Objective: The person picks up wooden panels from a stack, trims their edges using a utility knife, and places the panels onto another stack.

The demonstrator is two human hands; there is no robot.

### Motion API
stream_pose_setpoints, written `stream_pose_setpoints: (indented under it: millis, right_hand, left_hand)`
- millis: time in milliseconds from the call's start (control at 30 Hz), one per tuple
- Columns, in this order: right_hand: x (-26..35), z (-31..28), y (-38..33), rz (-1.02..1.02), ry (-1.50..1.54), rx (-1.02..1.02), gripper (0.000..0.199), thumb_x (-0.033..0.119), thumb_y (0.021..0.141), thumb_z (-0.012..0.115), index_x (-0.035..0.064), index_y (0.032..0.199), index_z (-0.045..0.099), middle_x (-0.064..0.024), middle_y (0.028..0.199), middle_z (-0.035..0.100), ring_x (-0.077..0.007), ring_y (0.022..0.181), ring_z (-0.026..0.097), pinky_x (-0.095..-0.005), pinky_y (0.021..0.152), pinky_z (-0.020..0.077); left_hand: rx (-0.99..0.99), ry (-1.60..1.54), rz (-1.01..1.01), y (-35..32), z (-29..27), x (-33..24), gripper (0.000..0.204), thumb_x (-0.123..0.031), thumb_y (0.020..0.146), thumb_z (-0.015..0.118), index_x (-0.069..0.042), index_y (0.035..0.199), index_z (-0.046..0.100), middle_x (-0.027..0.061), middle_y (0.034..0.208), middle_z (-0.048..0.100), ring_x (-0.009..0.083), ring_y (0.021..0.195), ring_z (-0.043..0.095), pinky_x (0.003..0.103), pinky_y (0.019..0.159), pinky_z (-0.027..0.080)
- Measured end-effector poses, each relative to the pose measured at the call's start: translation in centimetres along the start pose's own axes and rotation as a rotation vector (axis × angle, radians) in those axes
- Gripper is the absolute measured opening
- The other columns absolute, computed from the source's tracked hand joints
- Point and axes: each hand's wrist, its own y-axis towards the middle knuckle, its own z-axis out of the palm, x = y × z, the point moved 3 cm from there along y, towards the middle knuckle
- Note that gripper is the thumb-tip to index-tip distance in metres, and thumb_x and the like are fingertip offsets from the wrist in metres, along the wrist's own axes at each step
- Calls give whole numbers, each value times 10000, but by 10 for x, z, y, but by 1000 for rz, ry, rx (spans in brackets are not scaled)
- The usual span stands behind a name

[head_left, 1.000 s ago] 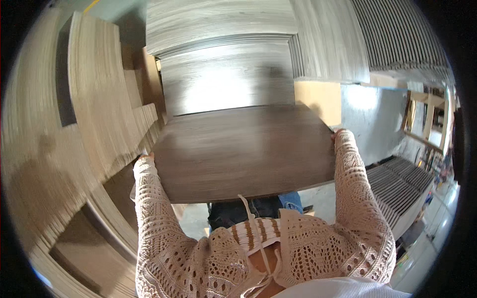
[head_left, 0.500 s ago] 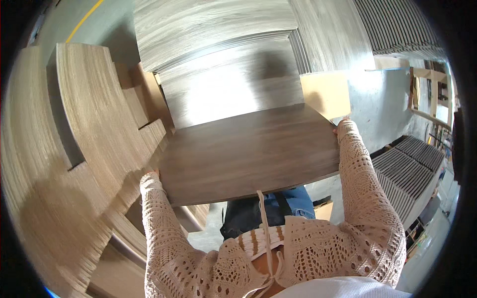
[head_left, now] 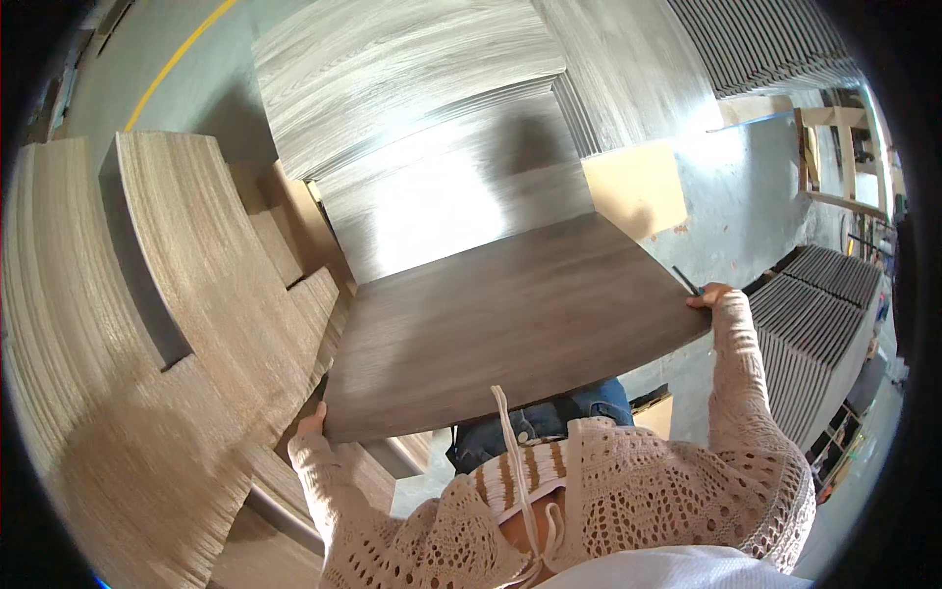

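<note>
A dark brown wood-grain panel [head_left: 510, 329] lies in front of me, tilted, its near edge close to my waist. At its left near corner my left hand [head_left: 312, 424] grips the edge, fingers partly hidden under the board. My right hand [head_left: 716, 294] is closed at the right side edge. A thin dark stick-like tool [head_left: 687, 281], perhaps a pen, pokes out from that hand past the panel. Beyond the far edge lies a stack of lighter grey wood-grain panels [head_left: 343, 236], which the dark panel meets or overlaps.
Stacks of tan wood-grain boards [head_left: 186, 255] crowd the left side. To the right stands a pile of grey-edged panels [head_left: 800, 339], with another pile [head_left: 765, 44] at the far right. A wooden frame [head_left: 842, 147] sits behind. A yellow line [head_left: 177, 64] marks the floor.
The dark panel has turned slightly and come nearer, its left side lower. My right hand has moved outward to the right, my left hand down; the dark stick-like tool now shows.
</note>
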Motion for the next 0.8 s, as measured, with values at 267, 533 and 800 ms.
stream_pose_setpoints:
  millis: [267, 533, 800]
  right_hand:
    - [-26, 34, -76, -64, 897, -97, 422, 356, 770, 729, -13, 920, 588, -53, 662, 583, -151, 477, 534, -283, 453, 445]
    - [-46, 75, -48, -232, 1118, -296, 377, 344, 781, 724, -4, 865, 607, 0, 652, 509, -112, 446, 487, -267, 415, 383]
    - [-55, 93, 1, -237, 1028, -275, 515, 417, 753, 733, -5, 1030, 631, -3, 690, 542, -104, 529, 500, -278, 480, 405]
  left_hand:
    - [182, -1708, 201, -22, 78, 23, 455, -309, 860, 587, -47, 1225, 514, 111, 1126, 592, 272, 991, 580, 399, 876, 467]
    - [142, -1888, 85, -40, 125, 1, 456, -291, 871, 559, -21, 1232, 492, 125, 1197, 549, 281, 1088, 528, 447, 944, 431]
    - [142, -2084, -75, -32, 188, -4, 560, -413, 855, 570, -91, 1299, 458, 96, 1329, 456, 296, 1205, 422, 504, 1031, 313]
